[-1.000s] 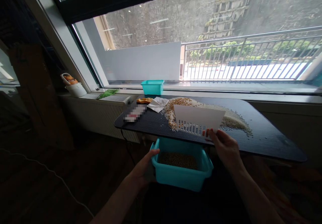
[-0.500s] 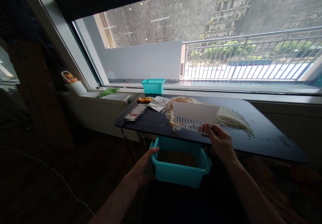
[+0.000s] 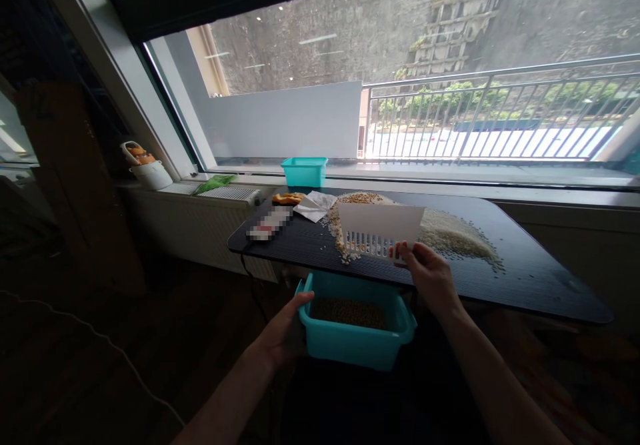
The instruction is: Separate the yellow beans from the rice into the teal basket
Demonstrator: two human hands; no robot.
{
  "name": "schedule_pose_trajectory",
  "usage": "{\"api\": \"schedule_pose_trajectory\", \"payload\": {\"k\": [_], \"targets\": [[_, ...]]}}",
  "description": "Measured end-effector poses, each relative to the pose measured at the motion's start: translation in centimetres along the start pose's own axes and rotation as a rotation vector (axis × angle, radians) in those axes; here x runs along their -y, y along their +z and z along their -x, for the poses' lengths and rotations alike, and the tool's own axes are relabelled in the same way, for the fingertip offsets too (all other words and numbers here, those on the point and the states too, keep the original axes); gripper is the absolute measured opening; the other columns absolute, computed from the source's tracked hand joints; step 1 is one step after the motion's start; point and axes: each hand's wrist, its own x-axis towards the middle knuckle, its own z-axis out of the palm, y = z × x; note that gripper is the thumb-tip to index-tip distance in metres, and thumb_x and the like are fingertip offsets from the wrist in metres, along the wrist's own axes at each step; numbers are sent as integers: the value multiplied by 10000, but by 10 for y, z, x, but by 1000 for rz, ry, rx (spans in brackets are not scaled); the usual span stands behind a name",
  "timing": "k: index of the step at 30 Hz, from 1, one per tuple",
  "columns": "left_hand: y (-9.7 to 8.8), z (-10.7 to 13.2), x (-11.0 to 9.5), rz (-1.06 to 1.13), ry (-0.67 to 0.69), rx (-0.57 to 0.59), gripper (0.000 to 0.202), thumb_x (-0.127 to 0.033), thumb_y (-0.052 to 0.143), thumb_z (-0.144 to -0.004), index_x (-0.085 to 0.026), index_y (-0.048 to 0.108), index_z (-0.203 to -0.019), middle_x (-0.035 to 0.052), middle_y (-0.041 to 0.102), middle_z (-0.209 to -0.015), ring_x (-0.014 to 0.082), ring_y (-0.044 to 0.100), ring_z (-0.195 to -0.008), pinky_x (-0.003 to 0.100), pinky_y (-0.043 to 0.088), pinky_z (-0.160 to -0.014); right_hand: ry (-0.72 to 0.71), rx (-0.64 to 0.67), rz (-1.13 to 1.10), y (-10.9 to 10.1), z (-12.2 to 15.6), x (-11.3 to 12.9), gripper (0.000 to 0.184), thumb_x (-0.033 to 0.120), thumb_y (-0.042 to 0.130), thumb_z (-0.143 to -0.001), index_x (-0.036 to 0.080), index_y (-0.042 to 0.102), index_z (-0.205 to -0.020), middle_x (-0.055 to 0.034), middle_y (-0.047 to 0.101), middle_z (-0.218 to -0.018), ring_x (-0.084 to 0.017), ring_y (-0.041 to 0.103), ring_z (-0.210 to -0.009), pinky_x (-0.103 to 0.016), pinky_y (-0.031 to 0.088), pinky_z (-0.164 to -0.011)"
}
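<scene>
My left hand [image 3: 286, 325] grips the left end of a turquoise plastic bin [image 3: 350, 350], thumb over its rim. Brown grains or beans [image 3: 350, 312] cover the bin's floor; it is held just below the table's front edge. In my right hand [image 3: 430, 275] is a white slotted card [image 3: 383, 220], pinched at its lower right corner. The card stands upright over the table, its row of slots along the bottom. Behind and left of it lie mixed yellow and white grains [image 3: 363, 198], partly hidden by the card. A pile of pale rice-like grain [image 3: 455, 235] spreads to its right.
On the dark table [image 3: 540, 278] are a crumpled white tissue [image 3: 316, 206], an orange-yellow item [image 3: 287, 198] and a blurred-out flat object [image 3: 270, 223]. A second turquoise bin [image 3: 305, 173] stands by the window. A radiator [image 3: 200, 221] is at left, with a white pot [image 3: 153, 175] above it.
My right hand has moved the slotted card slightly left, exposing more of the pale grain. The bin in my left hand has shifted slightly left.
</scene>
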Motion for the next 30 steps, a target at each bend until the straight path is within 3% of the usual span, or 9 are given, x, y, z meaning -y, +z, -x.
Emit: {"api": "schedule_pose_trajectory", "payload": {"k": [12, 19, 24, 30], "targets": [[-3, 3, -3, -33, 31, -45, 628, -446, 581, -727, -191, 422, -1277, 79, 641, -1019, 237, 607, -933, 353, 453, -807, 28, 47, -44, 5, 3, 8, 343, 489, 666, -658, 171, 670, -787, -40, 683, -724, -199, 641, -716, -332, 548, -669], [-7, 5, -6, -23, 31, -49, 596, -430, 578, -736, -160, 449, -1252, 72, 669, -921, 230, 633, -876, 348, 464, -798, 27, 156, -46, 14, 7, 7, 328, 494, 649, -673, 173, 657, -738, -35, 673, -725, -194, 631, -720, -318, 548, -652], [-7, 6, -7, -9, 53, -52, 560, -417, 590, -734, -174, 474, -1226, 65, 680, -898, 226, 645, -843, 338, 477, -774, 54, 220, -36, 7, 13, 5, 305, 482, 665, -664, 184, 665, -729, -30, 688, -746, -196, 634, -724, -304, 541, -659], [-5, 7, -7, -7, 54, -86, 554, -419, 595, -728, -164, 485, -1207, 70, 680, -895, 230, 648, -835, 342, 487, -754, 45, 77, -23, -4, 16, 5, 330, 500, 670, -653, 188, 677, -760, -27, 694, -736, -204, 643, -723, -317, 536, -687]]}}
